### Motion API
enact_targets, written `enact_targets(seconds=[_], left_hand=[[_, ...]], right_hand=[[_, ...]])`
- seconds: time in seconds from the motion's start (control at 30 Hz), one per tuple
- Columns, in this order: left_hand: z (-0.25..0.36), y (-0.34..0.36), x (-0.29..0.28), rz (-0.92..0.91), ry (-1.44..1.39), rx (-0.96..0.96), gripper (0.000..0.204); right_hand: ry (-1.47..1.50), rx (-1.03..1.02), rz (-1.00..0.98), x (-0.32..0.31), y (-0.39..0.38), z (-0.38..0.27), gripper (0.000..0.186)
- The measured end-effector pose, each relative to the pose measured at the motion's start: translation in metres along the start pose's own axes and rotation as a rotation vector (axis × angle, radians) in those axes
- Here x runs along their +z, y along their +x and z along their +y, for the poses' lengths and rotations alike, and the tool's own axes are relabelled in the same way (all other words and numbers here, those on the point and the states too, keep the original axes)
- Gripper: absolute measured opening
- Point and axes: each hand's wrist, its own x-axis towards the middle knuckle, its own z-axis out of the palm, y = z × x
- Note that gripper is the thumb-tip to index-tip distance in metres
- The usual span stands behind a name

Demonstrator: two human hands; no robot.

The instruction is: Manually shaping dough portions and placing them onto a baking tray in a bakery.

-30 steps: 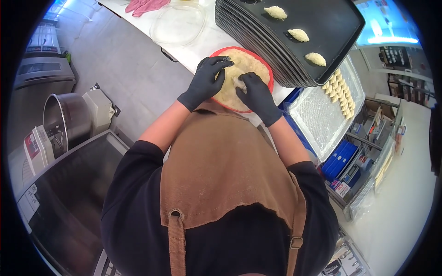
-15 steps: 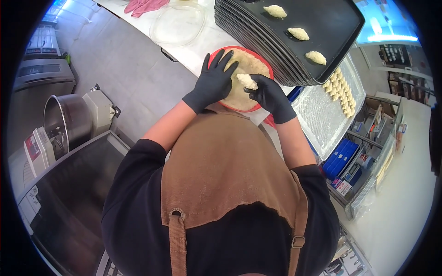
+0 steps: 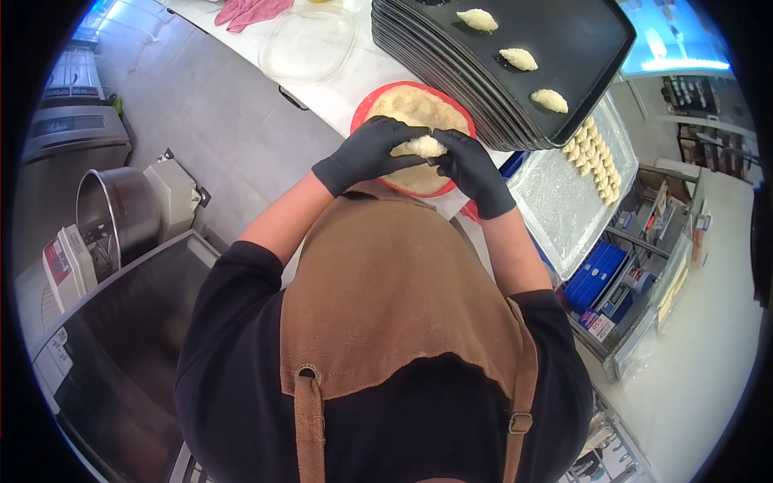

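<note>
A crumb-coated piece of dough is held between my two black-gloved hands, above a red bowl of pale breadcrumbs. My left hand pinches its left end, thumb and fingers closed around it. At the other end my right hand grips it with the fingertips. Both hands hide part of the crumbs. On the black baking tray to the right lie several coated pointed pieces, among them a dough piece near the tray's closest corner.
That tray tops a tall stack of black trays beside the bowl. Further right, a plastic-lined tray holds rows of small dough pieces. A clear round lid and a pink cloth lie on the white table. A steel mixing bowl stands at left.
My left hand has left the crumbs and closed on the dough piece's left end. My right hand keeps hold of it and has shifted slightly left. The bowl has moved a little left.
</note>
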Motion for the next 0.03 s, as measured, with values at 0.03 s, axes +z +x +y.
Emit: enact_targets(seconds=[0.03], left_hand=[[-0.0003,0.0004,-0.0010,0.002,0.000,-0.001,0.073]], right_hand=[[-0.054,0.008,-0.005,0.0000,-0.0007,-0.0018,0.035]])
